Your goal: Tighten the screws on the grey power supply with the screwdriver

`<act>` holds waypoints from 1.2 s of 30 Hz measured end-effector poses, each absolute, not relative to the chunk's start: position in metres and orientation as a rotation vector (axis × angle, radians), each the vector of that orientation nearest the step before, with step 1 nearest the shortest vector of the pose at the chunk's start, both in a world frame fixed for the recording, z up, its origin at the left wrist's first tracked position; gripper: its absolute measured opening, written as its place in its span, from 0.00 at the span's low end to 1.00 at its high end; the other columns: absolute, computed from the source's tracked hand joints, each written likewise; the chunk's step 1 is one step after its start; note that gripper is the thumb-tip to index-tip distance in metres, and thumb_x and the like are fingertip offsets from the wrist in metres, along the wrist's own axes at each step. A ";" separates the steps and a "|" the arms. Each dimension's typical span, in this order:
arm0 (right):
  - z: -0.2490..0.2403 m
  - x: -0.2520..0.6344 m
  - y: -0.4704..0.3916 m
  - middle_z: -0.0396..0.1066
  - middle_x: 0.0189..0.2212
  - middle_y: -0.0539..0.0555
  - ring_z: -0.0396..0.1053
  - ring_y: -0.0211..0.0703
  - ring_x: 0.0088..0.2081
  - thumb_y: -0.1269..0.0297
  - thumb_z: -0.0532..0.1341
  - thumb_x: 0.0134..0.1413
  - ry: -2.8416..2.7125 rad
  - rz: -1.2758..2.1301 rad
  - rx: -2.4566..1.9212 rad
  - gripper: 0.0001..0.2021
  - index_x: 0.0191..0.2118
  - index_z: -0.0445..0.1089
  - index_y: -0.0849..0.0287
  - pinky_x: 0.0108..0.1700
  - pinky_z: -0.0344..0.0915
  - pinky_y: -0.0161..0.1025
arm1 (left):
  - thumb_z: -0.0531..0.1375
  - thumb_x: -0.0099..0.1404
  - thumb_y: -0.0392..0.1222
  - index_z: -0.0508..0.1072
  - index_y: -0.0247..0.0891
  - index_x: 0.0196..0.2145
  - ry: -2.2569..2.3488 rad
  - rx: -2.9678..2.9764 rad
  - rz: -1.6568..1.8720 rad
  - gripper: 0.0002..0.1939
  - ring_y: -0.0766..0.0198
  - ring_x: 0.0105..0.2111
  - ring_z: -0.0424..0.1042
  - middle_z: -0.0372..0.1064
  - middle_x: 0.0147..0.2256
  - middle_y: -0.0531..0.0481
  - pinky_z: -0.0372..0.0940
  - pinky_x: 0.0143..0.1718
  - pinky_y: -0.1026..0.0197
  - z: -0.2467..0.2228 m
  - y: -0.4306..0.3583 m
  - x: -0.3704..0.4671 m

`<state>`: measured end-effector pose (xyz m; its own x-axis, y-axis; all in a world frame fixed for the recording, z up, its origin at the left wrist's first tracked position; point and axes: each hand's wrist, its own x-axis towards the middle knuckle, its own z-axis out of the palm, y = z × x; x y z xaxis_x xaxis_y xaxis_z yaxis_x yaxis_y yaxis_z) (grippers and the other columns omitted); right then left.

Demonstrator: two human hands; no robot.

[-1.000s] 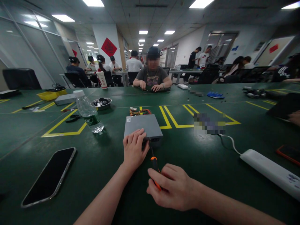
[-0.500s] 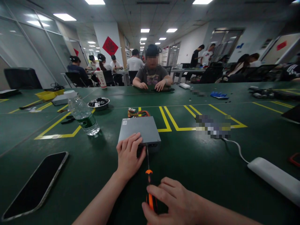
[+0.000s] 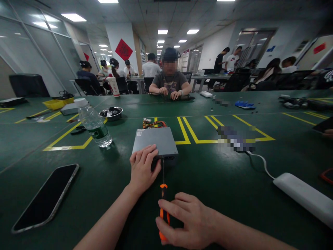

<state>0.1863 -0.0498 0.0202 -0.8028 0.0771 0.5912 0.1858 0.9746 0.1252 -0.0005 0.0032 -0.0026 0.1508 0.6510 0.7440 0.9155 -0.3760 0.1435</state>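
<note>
A grey metal computer power supply lies on the green table, its bundle of coloured cables at the far side. My left hand is closed over its near left corner, fingers on top and thumb at the near face. In my right hand is an orange and black screwdriver, gripped by the handle between thumb and fingers. The screwdriver's shaft points away from me and its tip meets the near face of the power supply. Exactly what the tip touches is too small to tell.
Left of the power supply stands a water bottle; nearer lies a phone. A metal bowl of small dark parts and a yellow tray sit farther back. To the right is a white power strip. Another person works opposite.
The view has shifted slightly. My right-hand fingers have moved a little on the screwdriver's handle, which appears turned. My left hand stays on the power supply.
</note>
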 end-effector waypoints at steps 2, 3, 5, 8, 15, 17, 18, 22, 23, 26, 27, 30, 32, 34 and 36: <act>0.014 0.187 -0.049 0.71 0.39 0.58 0.67 0.35 0.26 0.63 0.51 0.60 -2.485 -0.232 -0.194 0.10 0.33 0.67 0.60 0.29 0.63 0.34 | 0.56 0.61 0.39 0.64 0.43 0.44 -1.502 -2.091 -1.073 0.12 0.57 0.50 0.64 0.68 0.49 0.49 0.51 0.49 0.51 -0.003 0.003 0.000; 0.011 0.187 -0.049 0.71 0.39 0.59 0.67 0.35 0.26 0.63 0.51 0.60 -2.458 -0.221 -0.201 0.12 0.30 0.66 0.61 0.29 0.63 0.34 | 0.56 0.61 0.39 0.64 0.43 0.44 -1.501 -2.090 -1.075 0.12 0.57 0.50 0.64 0.68 0.49 0.49 0.51 0.49 0.51 -0.003 0.004 0.000; 0.005 0.186 -0.047 0.71 0.38 0.60 0.66 0.35 0.25 0.62 0.49 0.61 -2.382 -0.195 -0.191 0.14 0.27 0.64 0.61 0.30 0.64 0.35 | 0.56 0.61 0.39 0.65 0.43 0.43 -1.493 -2.085 -1.080 0.12 0.57 0.50 0.65 0.68 0.49 0.49 0.51 0.48 0.51 -0.004 0.004 0.000; 0.005 0.183 -0.045 0.71 0.36 0.60 0.67 0.37 0.26 0.59 0.46 0.63 -2.331 -0.178 -0.147 0.16 0.34 0.65 0.62 0.31 0.65 0.37 | 0.56 0.60 0.40 0.65 0.43 0.43 -1.496 -2.067 -1.088 0.12 0.56 0.49 0.65 0.68 0.49 0.49 0.51 0.48 0.50 -0.005 0.005 0.000; 0.010 0.181 -0.045 0.71 0.37 0.60 0.65 0.36 0.23 0.60 0.46 0.64 -2.385 -0.198 -0.108 0.16 0.39 0.67 0.65 0.27 0.62 0.36 | 0.57 0.60 0.40 0.65 0.43 0.43 -1.489 -2.055 -1.084 0.12 0.56 0.49 0.65 0.69 0.48 0.49 0.51 0.48 0.50 -0.004 0.004 0.001; 0.008 0.181 -0.045 0.71 0.38 0.60 0.65 0.36 0.23 0.59 0.48 0.63 -2.368 -0.199 -0.088 0.16 0.38 0.67 0.66 0.27 0.62 0.36 | 0.57 0.60 0.39 0.64 0.43 0.43 -1.479 -2.055 -1.089 0.13 0.56 0.49 0.65 0.69 0.48 0.48 0.51 0.48 0.50 -0.004 0.005 0.001; 0.007 0.181 -0.044 0.71 0.38 0.60 0.65 0.35 0.23 0.59 0.48 0.63 -2.359 -0.195 -0.084 0.16 0.37 0.67 0.66 0.27 0.62 0.35 | 0.57 0.60 0.40 0.64 0.43 0.43 -1.477 -2.054 -1.091 0.12 0.56 0.49 0.65 0.69 0.48 0.48 0.52 0.48 0.50 -0.005 0.005 0.001; 0.009 0.180 -0.043 0.71 0.34 0.59 0.68 0.37 0.31 0.56 0.48 0.64 -2.350 -0.181 -0.098 0.17 0.36 0.66 0.65 0.31 0.64 0.34 | 0.57 0.59 0.40 0.64 0.43 0.43 -1.480 -2.052 -1.095 0.13 0.56 0.49 0.65 0.69 0.48 0.49 0.51 0.48 0.50 -0.006 0.006 0.001; 0.011 0.180 -0.043 0.71 0.33 0.59 0.69 0.38 0.34 0.56 0.48 0.65 -2.361 -0.191 -0.103 0.17 0.37 0.66 0.64 0.32 0.64 0.34 | 0.57 0.59 0.40 0.64 0.43 0.43 -1.482 -2.050 -1.097 0.13 0.56 0.49 0.65 0.69 0.48 0.49 0.51 0.48 0.50 -0.007 0.006 0.001; 0.016 0.180 -0.044 0.71 0.34 0.59 0.68 0.40 0.36 0.61 0.49 0.64 -2.414 -0.245 -0.111 0.11 0.43 0.65 0.61 0.32 0.64 0.35 | 0.57 0.59 0.39 0.65 0.42 0.42 -1.482 -2.040 -1.102 0.12 0.56 0.49 0.65 0.69 0.48 0.48 0.51 0.48 0.50 -0.006 0.005 0.002; 0.016 0.180 -0.045 0.71 0.35 0.59 0.68 0.39 0.34 0.63 0.51 0.62 -2.430 -0.266 -0.105 0.10 0.44 0.65 0.60 0.32 0.64 0.35 | 0.57 0.59 0.39 0.65 0.42 0.42 -1.482 -2.037 -1.103 0.12 0.56 0.49 0.65 0.69 0.47 0.48 0.51 0.48 0.50 -0.006 0.005 0.003; 0.009 0.181 -0.045 0.71 0.38 0.58 0.65 0.36 0.27 0.69 0.55 0.57 -2.414 -0.284 -0.076 0.06 0.40 0.67 0.60 0.28 0.61 0.34 | 0.58 0.59 0.39 0.65 0.42 0.42 -1.486 -2.029 -1.113 0.12 0.56 0.48 0.65 0.70 0.47 0.48 0.51 0.48 0.50 -0.005 0.005 0.004; 0.003 0.181 -0.045 0.71 0.39 0.58 0.63 0.35 0.25 0.69 0.55 0.56 -2.369 -0.261 -0.080 0.04 0.33 0.67 0.61 0.25 0.58 0.34 | 0.58 0.59 0.40 0.65 0.42 0.42 -1.491 -2.023 -1.118 0.12 0.56 0.48 0.65 0.69 0.47 0.48 0.51 0.48 0.50 -0.005 0.006 0.004; 0.001 0.181 -0.044 0.71 0.38 0.59 0.62 0.35 0.24 0.68 0.55 0.57 -2.367 -0.248 -0.074 0.07 0.30 0.66 0.62 0.25 0.58 0.35 | 0.58 0.59 0.40 0.66 0.42 0.42 -1.496 -2.021 -1.116 0.12 0.56 0.48 0.65 0.69 0.47 0.48 0.51 0.48 0.50 -0.005 0.006 0.004; 0.004 0.181 -0.044 0.71 0.37 0.60 0.64 0.36 0.26 0.68 0.54 0.58 -2.388 -0.232 -0.068 0.08 0.30 0.66 0.63 0.26 0.59 0.35 | 0.58 0.59 0.40 0.66 0.42 0.42 -1.501 -2.019 -1.114 0.11 0.56 0.48 0.65 0.69 0.47 0.48 0.51 0.48 0.50 -0.005 0.006 0.004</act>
<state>0.1813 -0.0437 0.0041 -0.7363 -0.0164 0.6764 0.1142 0.9824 0.1481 0.0042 0.0060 -0.0051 0.1117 0.6167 0.7793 0.9245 -0.3521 0.1461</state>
